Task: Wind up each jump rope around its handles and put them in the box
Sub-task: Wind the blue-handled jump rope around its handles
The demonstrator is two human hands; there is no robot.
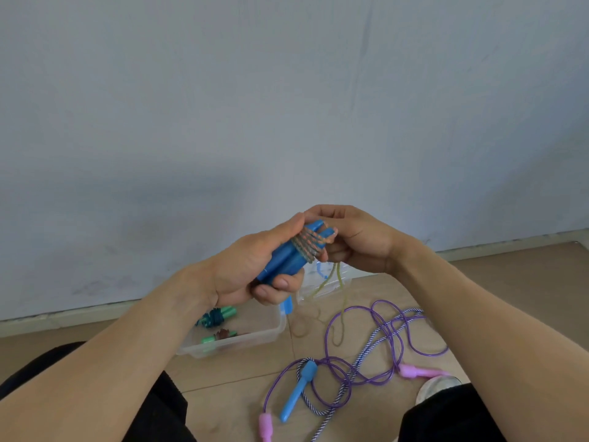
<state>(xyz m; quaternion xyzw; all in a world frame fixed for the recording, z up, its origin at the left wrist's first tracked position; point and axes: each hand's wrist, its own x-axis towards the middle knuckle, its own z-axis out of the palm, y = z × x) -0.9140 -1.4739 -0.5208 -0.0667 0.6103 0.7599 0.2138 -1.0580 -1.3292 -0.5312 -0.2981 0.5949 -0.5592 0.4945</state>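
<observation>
The left hand [255,266] grips a pair of blue handles [287,260] held side by side, fingers curled under them and thumb along the top. Several turns of a multicoloured braided rope [310,245] already lie around the upper part of the handles. The right hand [353,240] is closed around the upper end of the bundle at the wraps; its fingertips appear to pinch the rope there, though the exact contact is hidden. The unwound remainder [334,282] hangs from the bundle down to the floor [478,282].

Progress, as judged from the scene:
- The clear plastic box [255,336] on the floor below the left hand holds two wound ropes with green handles [220,315], so these appear finished.
- The rope in hand is partly wound; the rest of the winding and its placement in the box remain.
- Two ropes lie loose and tangled on the floor to the right of the box: a purple rope [334,365] with pink handles and a striped rope [382,327] with a blue handle [298,390]. Both are unwound.
</observation>
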